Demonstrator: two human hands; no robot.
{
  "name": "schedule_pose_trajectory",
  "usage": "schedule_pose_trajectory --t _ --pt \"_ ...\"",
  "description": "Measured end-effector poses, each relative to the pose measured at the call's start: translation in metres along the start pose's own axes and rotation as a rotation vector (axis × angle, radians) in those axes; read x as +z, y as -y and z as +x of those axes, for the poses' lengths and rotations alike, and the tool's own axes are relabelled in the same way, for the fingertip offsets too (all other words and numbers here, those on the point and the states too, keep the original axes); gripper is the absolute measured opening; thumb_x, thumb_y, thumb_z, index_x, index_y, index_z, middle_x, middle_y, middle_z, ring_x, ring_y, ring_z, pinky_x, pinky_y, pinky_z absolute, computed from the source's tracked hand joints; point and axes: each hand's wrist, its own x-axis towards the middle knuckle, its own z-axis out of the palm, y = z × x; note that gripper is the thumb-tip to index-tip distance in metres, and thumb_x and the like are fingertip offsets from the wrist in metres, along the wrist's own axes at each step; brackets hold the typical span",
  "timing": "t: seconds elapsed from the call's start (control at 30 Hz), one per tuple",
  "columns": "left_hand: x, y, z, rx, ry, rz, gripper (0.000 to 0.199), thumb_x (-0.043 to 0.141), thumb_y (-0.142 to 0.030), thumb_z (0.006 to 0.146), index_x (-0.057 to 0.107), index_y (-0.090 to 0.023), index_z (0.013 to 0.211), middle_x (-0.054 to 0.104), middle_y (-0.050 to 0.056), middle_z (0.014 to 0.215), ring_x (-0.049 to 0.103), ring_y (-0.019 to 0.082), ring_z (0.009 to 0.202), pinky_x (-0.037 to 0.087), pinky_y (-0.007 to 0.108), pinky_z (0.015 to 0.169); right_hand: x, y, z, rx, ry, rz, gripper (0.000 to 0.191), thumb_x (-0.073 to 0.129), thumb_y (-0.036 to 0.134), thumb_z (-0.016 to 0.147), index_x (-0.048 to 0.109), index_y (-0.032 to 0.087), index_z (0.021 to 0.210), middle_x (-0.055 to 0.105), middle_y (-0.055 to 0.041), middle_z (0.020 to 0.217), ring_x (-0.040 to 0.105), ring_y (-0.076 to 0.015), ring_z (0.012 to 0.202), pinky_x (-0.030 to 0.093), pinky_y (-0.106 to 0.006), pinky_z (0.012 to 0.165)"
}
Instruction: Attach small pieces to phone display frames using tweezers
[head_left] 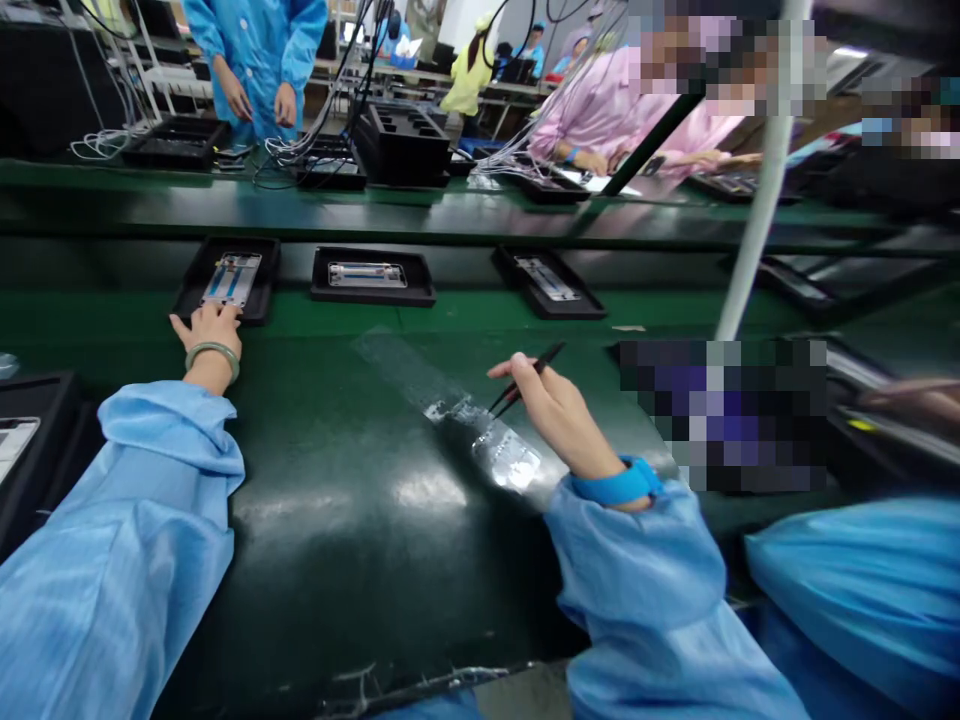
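My left hand (210, 335) reaches to the near edge of a black tray (271, 262), its thumb and fingers spread. Its fingertips are at the rim; whether they grip it cannot be made out. In that tray lies a phone housing (234, 278) with blue strips. My right hand (551, 410) is closed on dark tweezers (508, 398). The tweezer tips point down at a clear plastic strip (459, 408) lying on the green work surface (322, 450). Small shiny pieces show on the strip; their kind is unclear.
Two more black trays with phone parts, a middle one (373, 298) and a right one (574, 305), lie beyond. Another black tray (64, 400) sits at the left edge. A white pole (757, 220) rises at the right. A co-worker's blue sleeve (862, 570) is close on the right.
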Motion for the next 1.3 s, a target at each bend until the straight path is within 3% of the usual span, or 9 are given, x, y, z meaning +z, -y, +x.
schedule_pose_trajectory --t 0.17,0.37,0.63,0.73,0.87,1.03,1.13,1.23,1.3 --pt "-0.013 -0.001 -0.020 0.113 -0.097 0.078 0.036 0.033 -0.028 0.093 0.059 -0.017 0.115 0.053 0.013 0.117 0.041 0.030 0.116 0.006 0.061 0.108 0.010 -0.041 -0.027 0.189 -0.092 0.359 0.050 0.039 0.064 0.083 0.058 0.019 0.075 0.060 -0.0028 0.065 0.056 -0.0146 0.051 0.048 -0.030 0.051" --pt "-0.031 -0.012 -0.092 0.312 -0.111 0.197 0.034 0.035 -0.030 0.092 0.063 -0.020 0.109 0.059 0.009 0.099 0.048 0.029 0.104 0.016 0.057 0.106 0.024 -0.058 -0.031 0.261 -0.151 0.768 0.034 0.075 0.043 0.065 0.058 0.020 0.084 0.064 -0.0010 0.081 0.066 -0.0151 0.069 0.059 -0.033 0.070" --pt "-0.073 -0.053 -0.214 0.730 0.075 0.235 0.027 0.045 -0.024 0.089 0.062 -0.019 0.109 0.063 0.008 0.086 0.055 0.025 0.079 0.041 0.040 0.072 0.014 -0.055 -0.037 0.265 -0.139 0.752 0.031 0.074 0.039 0.068 0.056 0.019 0.083 0.064 -0.0005 0.074 0.068 -0.0155 0.066 0.060 -0.030 0.062" --pt "-0.086 -0.069 -0.248 0.999 0.180 0.185 0.026 0.046 -0.020 0.088 0.062 -0.015 0.108 0.062 0.009 0.087 0.056 0.024 0.078 0.043 0.040 0.072 0.005 -0.055 -0.042 0.252 -0.091 0.605 0.030 0.075 0.039 0.065 0.057 0.019 0.080 0.063 -0.0002 0.069 0.068 -0.0169 0.064 0.059 -0.030 0.060" --pt "-0.099 -0.088 -0.281 1.192 0.242 0.053 0.028 0.041 -0.016 0.089 0.062 -0.010 0.107 0.063 0.010 0.086 0.060 0.023 0.076 0.047 0.038 0.070 -0.006 -0.056 -0.052 0.256 -0.028 0.444 0.028 0.072 0.039 0.067 0.055 0.019 0.078 0.060 0.0015 0.060 0.065 -0.0156 0.055 0.057 -0.028 0.052" --pt "-0.115 -0.118 -0.291 1.249 0.496 0.068 0.035 0.055 -0.024 0.085 0.057 -0.011 0.117 0.065 0.008 0.086 0.062 0.021 0.074 0.051 0.034 0.065 -0.011 -0.061 -0.068 0.301 0.112 0.377 0.023 0.069 0.033 0.071 0.054 0.018 0.080 0.059 0.0029 0.057 0.060 -0.0111 0.046 0.053 -0.023 0.045" --pt "-0.116 -0.145 -0.273 1.242 0.627 0.092 0.023 0.060 -0.028 0.082 0.064 -0.014 0.100 0.064 0.006 0.080 0.060 0.021 0.069 0.051 0.035 0.060 -0.010 -0.066 -0.074 0.301 0.151 0.384 0.023 0.069 0.032 0.071 0.054 0.018 0.082 0.060 0.0025 0.058 0.061 -0.0107 0.047 0.053 -0.022 0.046" --pt "-0.099 -0.175 -0.249 1.237 0.542 0.014 0.032 0.053 -0.032 0.087 0.057 -0.016 0.114 0.063 0.010 0.101 0.061 0.023 0.085 0.052 0.039 0.069 -0.007 -0.069 -0.075 0.288 0.169 0.412 0.022 0.068 0.030 0.073 0.054 0.018 0.083 0.060 0.0032 0.058 0.061 -0.0099 0.047 0.053 -0.021 0.046" --pt "-0.079 -0.191 -0.238 1.245 0.457 -0.043 0.041 0.052 -0.036 0.087 0.052 -0.014 0.121 0.058 0.014 0.119 0.054 0.028 0.111 0.046 0.045 0.089 -0.006 -0.069 -0.074 0.278 0.200 0.435 0.021 0.067 0.029 0.073 0.053 0.018 0.084 0.060 0.0033 0.057 0.061 -0.0095 0.047 0.053 -0.020 0.046"
